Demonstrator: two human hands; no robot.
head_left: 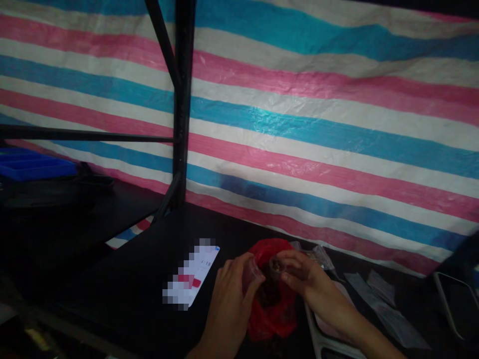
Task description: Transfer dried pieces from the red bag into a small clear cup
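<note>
My left hand (232, 286) is closed around a small clear plastic piece (256, 272), perhaps a lid or cup; its exact kind is hard to make out. Between the fingers of my right hand (307, 275) sits a small round clear container (276, 265), tilted so its mouth shows, with something brown inside. Both hands are over a red plastic bag (275, 324) that lies open on the black table. Dark contents in the bag are too dim to name. Under my right forearm is a flat grey device (316, 336) with a pale top, partly covered.
A phone with a lit screen (202, 274) lies left of my hands. Clear plastic bags (392, 314) rest to the right, near a dark rimmed tray-like object (449, 304). Behind stand a black metal post (181, 109) and a striped sheet (318, 119). A blue tray (37, 164) is far left.
</note>
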